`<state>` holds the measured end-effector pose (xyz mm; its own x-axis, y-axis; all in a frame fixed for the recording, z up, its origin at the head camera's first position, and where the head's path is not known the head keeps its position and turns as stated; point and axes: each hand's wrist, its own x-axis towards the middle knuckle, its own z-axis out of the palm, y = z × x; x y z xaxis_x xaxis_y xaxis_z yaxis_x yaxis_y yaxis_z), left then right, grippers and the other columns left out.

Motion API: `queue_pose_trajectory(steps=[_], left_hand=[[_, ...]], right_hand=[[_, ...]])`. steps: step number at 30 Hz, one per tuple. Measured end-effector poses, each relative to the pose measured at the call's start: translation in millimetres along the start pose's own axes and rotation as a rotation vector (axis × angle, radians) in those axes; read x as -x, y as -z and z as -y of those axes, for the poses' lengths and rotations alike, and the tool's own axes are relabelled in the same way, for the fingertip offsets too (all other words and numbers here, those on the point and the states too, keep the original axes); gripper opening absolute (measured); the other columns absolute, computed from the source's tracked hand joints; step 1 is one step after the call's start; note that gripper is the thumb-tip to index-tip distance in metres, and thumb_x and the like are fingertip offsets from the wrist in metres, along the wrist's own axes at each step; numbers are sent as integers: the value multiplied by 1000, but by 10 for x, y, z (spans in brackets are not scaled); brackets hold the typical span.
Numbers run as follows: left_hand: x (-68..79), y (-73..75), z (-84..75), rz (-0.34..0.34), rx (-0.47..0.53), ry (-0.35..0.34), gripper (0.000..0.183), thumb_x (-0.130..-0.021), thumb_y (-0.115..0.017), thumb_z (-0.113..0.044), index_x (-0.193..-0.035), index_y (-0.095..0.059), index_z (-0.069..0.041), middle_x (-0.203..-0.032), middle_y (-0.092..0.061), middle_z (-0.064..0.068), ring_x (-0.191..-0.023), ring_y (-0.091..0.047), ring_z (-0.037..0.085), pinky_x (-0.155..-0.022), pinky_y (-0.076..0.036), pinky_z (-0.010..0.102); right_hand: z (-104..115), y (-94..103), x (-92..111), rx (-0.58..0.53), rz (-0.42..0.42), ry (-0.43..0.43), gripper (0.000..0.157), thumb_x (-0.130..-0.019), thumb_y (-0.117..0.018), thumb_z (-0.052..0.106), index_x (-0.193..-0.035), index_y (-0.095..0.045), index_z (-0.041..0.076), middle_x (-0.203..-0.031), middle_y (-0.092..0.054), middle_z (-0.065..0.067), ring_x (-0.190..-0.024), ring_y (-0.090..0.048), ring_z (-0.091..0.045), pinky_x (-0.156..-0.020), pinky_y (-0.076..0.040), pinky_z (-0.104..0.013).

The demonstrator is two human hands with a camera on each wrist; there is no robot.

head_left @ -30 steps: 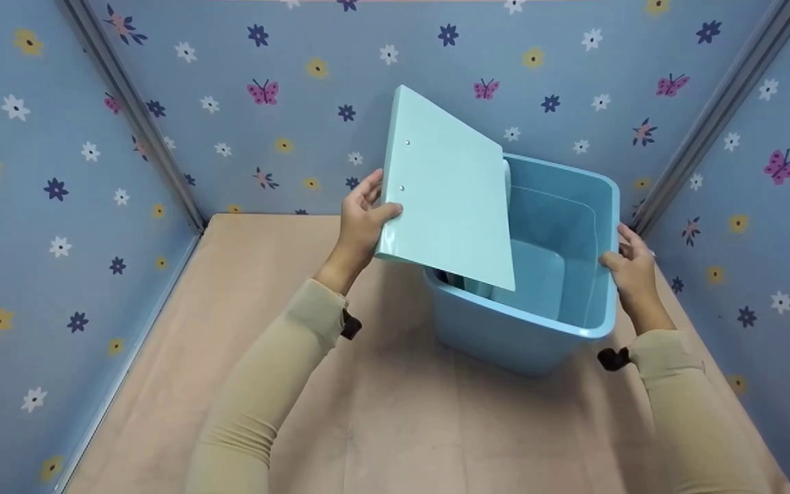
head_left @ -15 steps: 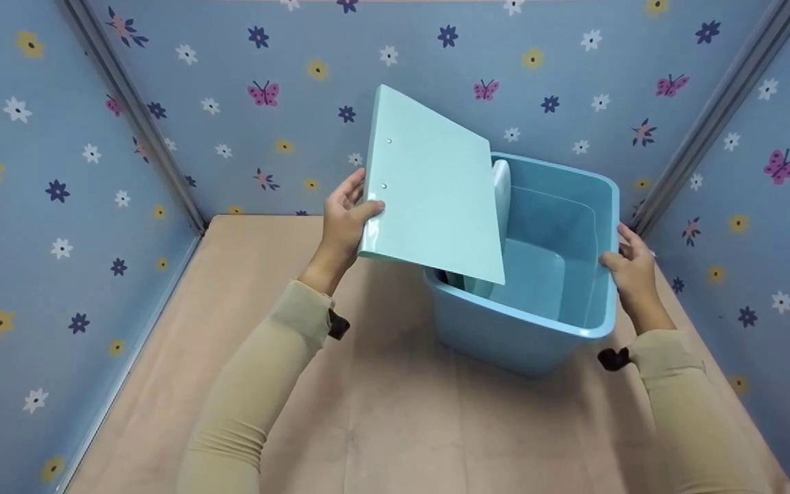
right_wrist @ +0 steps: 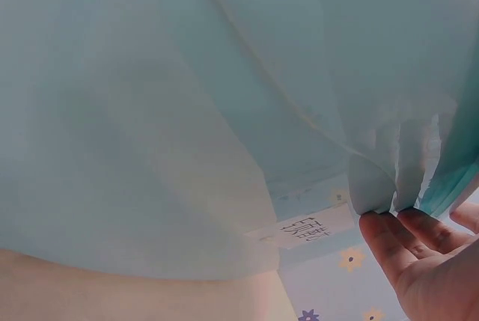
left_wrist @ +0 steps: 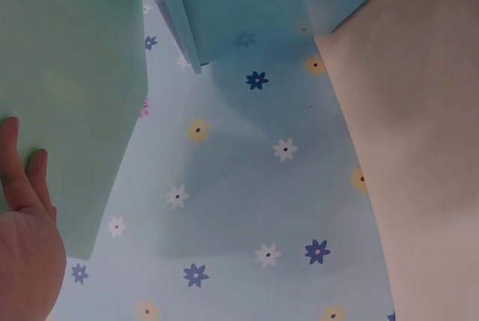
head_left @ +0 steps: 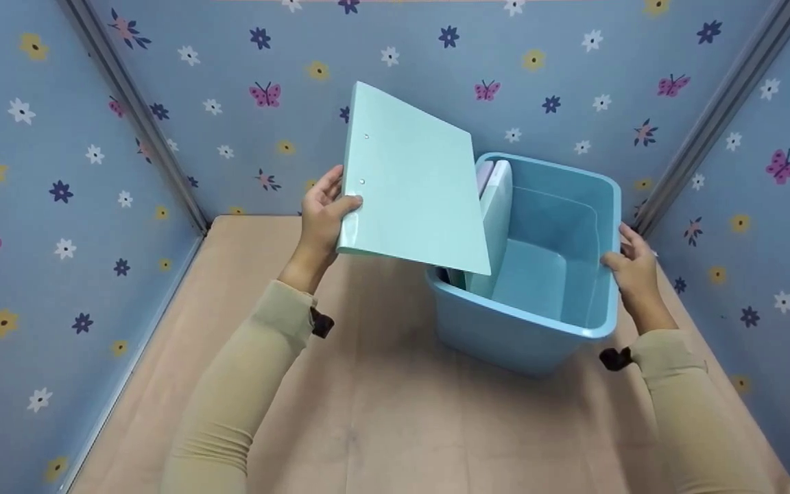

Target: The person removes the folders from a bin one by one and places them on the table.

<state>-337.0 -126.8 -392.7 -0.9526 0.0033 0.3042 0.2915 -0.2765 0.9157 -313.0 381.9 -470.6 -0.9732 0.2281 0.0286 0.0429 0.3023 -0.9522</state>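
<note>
My left hand [head_left: 321, 213] grips a mint-green ring binder [head_left: 415, 185] by its spine side, thumb on the cover and fingers behind. Two small rivets show on that cover. The binder is tilted, held up beside and partly over the left end of a light-blue plastic tub [head_left: 505, 336]. In the left wrist view, the fingers [left_wrist: 37, 175] lie against the binder's green back [left_wrist: 75, 89]. My right hand [head_left: 635, 274] holds the tub's right rim, thumb inside and fingers outside. The right wrist view has the fingertips [right_wrist: 382, 231] at the tub's glossy wall [right_wrist: 150, 126].
Inside the tub, another mint binder [head_left: 498, 206] stands upright at the left, with a lavender one [head_left: 484, 176] next to it. The tub's bare floor [head_left: 532, 274] shows on the right. Flower-patterned walls [head_left: 395, 34] enclose the beige surface [head_left: 367, 412].
My left hand has moved left with the mint binder, uncovering more of the binders standing in the tub. The right hand and the tub have stayed in place.
</note>
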Motion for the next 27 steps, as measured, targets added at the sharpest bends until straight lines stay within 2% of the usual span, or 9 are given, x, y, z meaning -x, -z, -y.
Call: queue_pose_trajectory(steps=[12, 16, 19, 22, 27], left_hand=[[-24, 192, -159, -37, -4, -7, 74, -98, -60, 5, -166, -29, 10, -162, -49, 29, -144, -57, 35, -109, -57, 32], [-28, 237, -209, -52, 6, -11, 75, -98, -60, 4, -166, -30, 9, -161, -50, 28, -141, -58, 34, -103, -59, 28], [-28, 272, -243, -60, 18, -11, 75, -98, -60, 5, -167, -29, 9, -162, -49, 29, -141, -58, 33, -100, -59, 26], [-33, 318, -270, -68, 19, -14, 74, -98, -59, 5, -166, -29, 9, -161, -49, 30, -138, -59, 31, -100, -59, 25], [-22, 395, -316, -88, 19, -25, 73, -98, -60, 4, -165, -33, 9, -160, -50, 30, -135, -61, 30, -99, -59, 25]], right_hand=[[0, 11, 4, -3, 14, 1, 83, -101, -48, 6, -176, -14, 14, -172, -34, -28, -153, -44, -47, -124, -42, -63], [6, 24, -8, 9, 2, 1, 83, -100, -49, 7, -176, -16, 15, -170, -38, -28, -149, -48, -41, -118, -49, -51], [7, 25, -10, 18, -3, -1, 84, -99, -50, 7, -176, -18, 16, -169, -40, -28, -146, -50, -38, -111, -51, -46], [14, 17, -1, 20, -4, 4, 84, -99, -50, 7, -176, -18, 15, -169, -40, -28, -147, -50, -40, -116, -51, -51], [16, 1, 18, -2, -7, 20, 83, -99, -50, 6, -176, -18, 12, -168, -41, -29, -149, -48, -45, -122, -44, -62]])
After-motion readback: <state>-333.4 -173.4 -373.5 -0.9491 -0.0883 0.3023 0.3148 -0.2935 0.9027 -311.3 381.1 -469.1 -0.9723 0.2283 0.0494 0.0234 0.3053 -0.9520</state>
